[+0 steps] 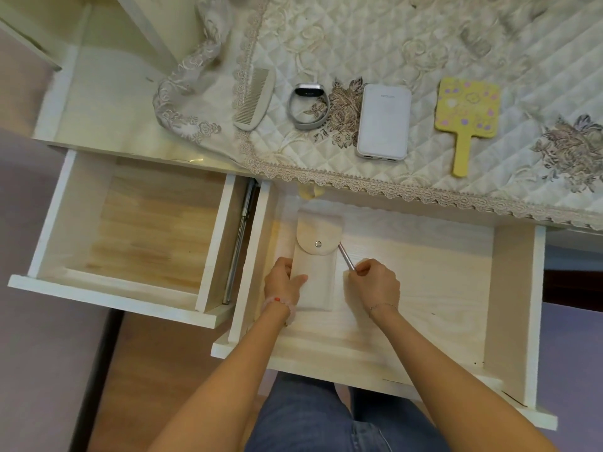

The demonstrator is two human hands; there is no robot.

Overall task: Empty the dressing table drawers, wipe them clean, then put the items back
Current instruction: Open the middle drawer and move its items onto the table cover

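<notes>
Two drawers stand pulled out: a small left drawer with a bare wooden bottom, and a wide middle drawer. In the middle drawer lies a cream pouch with a snap flap. My left hand grips the pouch's lower left edge. My right hand pinches a thin metal pen beside the pouch's right side. On the quilted table cover lie a comb, a smart band, a white power bank and a yellow hand mirror.
A lace-edged cloth hangs bunched over the tabletop's left part. A metal drawer rail shows between the two drawers. Something pale yellow peeks out at the middle drawer's back. My jeans-clad legs sit below the drawer front.
</notes>
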